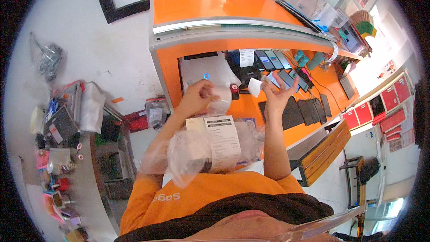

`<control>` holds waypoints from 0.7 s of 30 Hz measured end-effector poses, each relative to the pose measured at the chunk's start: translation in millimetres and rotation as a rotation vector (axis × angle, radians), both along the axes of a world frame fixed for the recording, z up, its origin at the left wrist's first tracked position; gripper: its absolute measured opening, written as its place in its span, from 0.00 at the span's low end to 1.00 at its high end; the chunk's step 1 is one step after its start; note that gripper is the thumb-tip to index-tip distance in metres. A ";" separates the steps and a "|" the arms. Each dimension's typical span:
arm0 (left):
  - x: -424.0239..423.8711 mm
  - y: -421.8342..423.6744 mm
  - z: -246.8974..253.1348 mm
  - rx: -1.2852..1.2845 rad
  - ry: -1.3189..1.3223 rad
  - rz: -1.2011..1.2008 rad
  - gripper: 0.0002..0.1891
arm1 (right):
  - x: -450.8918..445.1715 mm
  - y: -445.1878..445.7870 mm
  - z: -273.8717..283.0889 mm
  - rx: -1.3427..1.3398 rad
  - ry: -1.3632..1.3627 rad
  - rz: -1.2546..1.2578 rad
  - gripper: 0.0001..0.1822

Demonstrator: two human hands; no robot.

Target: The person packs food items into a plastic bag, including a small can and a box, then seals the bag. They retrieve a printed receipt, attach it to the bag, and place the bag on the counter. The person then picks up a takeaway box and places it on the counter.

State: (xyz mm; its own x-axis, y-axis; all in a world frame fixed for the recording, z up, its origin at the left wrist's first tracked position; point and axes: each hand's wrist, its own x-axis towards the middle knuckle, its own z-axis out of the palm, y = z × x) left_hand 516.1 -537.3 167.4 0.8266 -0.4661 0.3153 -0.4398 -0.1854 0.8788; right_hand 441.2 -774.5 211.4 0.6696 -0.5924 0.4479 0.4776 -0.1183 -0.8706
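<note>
My left hand [200, 97], a little blurred, has its fingers curled at a wide roll of clear tape [220, 100]. My right hand [278, 97] is raised over the counter, thumb and a fingertip pinched together at a small white paper slip [255, 87], its other fingers spread. Between my forearms, close to my chest, is a parcel in clear plastic wrap [191, 153]. A printed paper slip [223, 143] lies across the parcel. What supports the parcel is hidden.
Several phones [273, 59] lie on the orange counter [247, 102], with dark devices [312, 111] and cables to the right. A receipt printer [247, 74] stands behind the tape. A raised orange shelf [215, 5] spans the back. A wooden bench [324, 151] is at right.
</note>
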 end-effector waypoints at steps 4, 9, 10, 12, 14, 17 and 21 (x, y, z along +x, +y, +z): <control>1.0 55.3 25.2 -0.099 0.142 0.129 0.14 | -35.3 36.1 47.3 -0.038 -0.331 0.023 0.51; -120.3 125.2 77.1 -0.467 -0.196 0.898 0.22 | -89.5 82.7 75.5 -0.749 -0.404 -0.320 0.18; -159.2 122.8 82.9 -0.490 -0.326 0.833 0.23 | -109.5 87.5 65.0 -0.807 -0.375 -0.213 0.17; -225.7 106.1 102.5 -0.294 -0.560 0.561 0.24 | -135.6 107.8 46.8 -0.704 -0.435 0.135 0.18; -264.9 95.8 110.7 -0.118 -0.654 0.330 0.22 | -145.8 153.2 31.4 -0.381 -0.609 0.572 0.20; -304.6 109.9 102.6 -0.113 -0.498 0.450 0.14 | -162.8 201.5 47.3 -0.512 -0.681 0.864 0.21; -352.6 164.1 82.6 -0.186 -0.381 0.683 0.08 | -187.4 261.4 52.5 -0.753 -0.818 0.826 0.21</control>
